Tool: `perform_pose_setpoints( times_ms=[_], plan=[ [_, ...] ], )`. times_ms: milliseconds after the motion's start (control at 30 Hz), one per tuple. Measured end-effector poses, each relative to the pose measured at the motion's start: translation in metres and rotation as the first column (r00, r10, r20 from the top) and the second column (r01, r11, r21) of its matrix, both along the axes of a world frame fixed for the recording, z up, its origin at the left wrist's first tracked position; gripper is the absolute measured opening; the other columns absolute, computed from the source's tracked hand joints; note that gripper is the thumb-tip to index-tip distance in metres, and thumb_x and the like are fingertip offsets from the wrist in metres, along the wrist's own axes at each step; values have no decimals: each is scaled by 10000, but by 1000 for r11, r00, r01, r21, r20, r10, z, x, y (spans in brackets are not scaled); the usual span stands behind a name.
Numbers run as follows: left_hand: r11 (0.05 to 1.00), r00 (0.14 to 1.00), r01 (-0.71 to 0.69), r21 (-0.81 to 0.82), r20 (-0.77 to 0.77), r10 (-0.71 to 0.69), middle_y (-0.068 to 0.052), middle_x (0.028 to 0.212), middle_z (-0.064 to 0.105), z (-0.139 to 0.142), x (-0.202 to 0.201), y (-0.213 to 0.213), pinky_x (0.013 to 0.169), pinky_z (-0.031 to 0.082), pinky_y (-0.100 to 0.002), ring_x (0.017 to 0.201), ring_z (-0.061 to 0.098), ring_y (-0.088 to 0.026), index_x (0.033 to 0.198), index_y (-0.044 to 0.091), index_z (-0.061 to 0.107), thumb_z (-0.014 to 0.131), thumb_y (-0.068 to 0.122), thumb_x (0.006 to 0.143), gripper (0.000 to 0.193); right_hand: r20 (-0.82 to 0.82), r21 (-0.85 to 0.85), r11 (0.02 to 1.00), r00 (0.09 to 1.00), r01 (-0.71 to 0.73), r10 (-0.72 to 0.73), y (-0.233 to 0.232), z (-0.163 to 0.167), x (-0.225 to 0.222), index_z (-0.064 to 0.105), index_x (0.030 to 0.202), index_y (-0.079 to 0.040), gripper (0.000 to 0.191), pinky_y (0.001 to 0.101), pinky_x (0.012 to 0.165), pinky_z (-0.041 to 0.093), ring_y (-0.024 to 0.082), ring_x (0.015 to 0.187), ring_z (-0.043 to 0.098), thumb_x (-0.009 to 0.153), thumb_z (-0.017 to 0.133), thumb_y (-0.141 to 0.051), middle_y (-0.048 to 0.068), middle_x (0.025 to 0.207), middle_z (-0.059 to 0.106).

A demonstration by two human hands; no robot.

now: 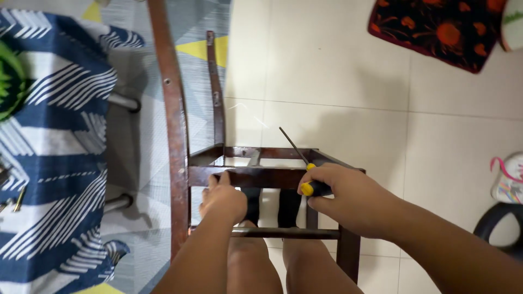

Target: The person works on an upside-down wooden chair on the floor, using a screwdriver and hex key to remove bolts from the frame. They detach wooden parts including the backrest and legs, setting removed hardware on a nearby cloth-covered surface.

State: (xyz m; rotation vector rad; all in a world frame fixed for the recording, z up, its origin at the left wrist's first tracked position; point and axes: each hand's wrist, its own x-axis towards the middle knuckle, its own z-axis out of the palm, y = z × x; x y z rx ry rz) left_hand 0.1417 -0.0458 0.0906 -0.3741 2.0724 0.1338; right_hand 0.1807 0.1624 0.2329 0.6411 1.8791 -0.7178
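The screwdriver (pixel 305 169) sits gripped in the right hand (pixel 340 196) fingers, beside the chair frame (pixel 250 177).

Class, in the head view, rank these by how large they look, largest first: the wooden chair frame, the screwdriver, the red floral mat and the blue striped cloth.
1. Blue striped cloth, cut off by the picture edge.
2. Chair frame.
3. Red floral mat, only partly in view.
4. Screwdriver, held in the right hand.
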Motion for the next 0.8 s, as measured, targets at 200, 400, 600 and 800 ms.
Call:
perform_pose_setpoints(
  times_ms=[200, 400, 600, 800],
  plan=[
    [996, 996, -63, 62, 63, 59, 56, 1752, -24, 8, 3, -11, 1191, 389, -471, 1512, 352, -254, 1634, 360, 165, 589, 164, 928, 847, -167, -155, 982, 982, -110, 83, -36, -2, -14, 689, 1144, -199, 388, 337, 896, 547, 212, 1007, 693, 785, 800, -294, 40, 1072, 696],
    [961, 986, -65, 269, -128, 103, 38, 1697, 272, -11, -6, -49, 1157, 418, -388, 1465, 415, -301, 1551, 290, 445, 542, 101, 921, 665, -302, -207, 940, 932, -272, 203, -87, -5, -34, 717, 1160, -216, 359, 353, 909, 539, 212, 1051, 618, 812, 648, -163, 28, 1113, 641],
    [151, 457, -741, 654, 326, 828, -25, 1117, 665, 19, -24, -132, 844, 485, -373, 977, 638, -181, 1258, 154, 704, 589, 348, 960, 375, -485, -206, 868, 818, -452, 311, -157, -13, -54, 699, 1298, -320, 395, 372, 952, 511, 230, 1114, 643, 927, 667, -189, 44, 1213, 612],
    [-373, -51, -710, 598, 484, 874, 11, 936, 628, 120, -12, -237, 730, 536, -315, 855, 594, -155, 1132, 102, 699, 548, 520, 954, 479, -593, -46, 742, 616, -669, 518, -281, 3, -97, 735, 1228, -365, 439, 355, 965, 524, 226, 1115, 644, 832, 734, -177, -37, 1235, 623]
  ],
)
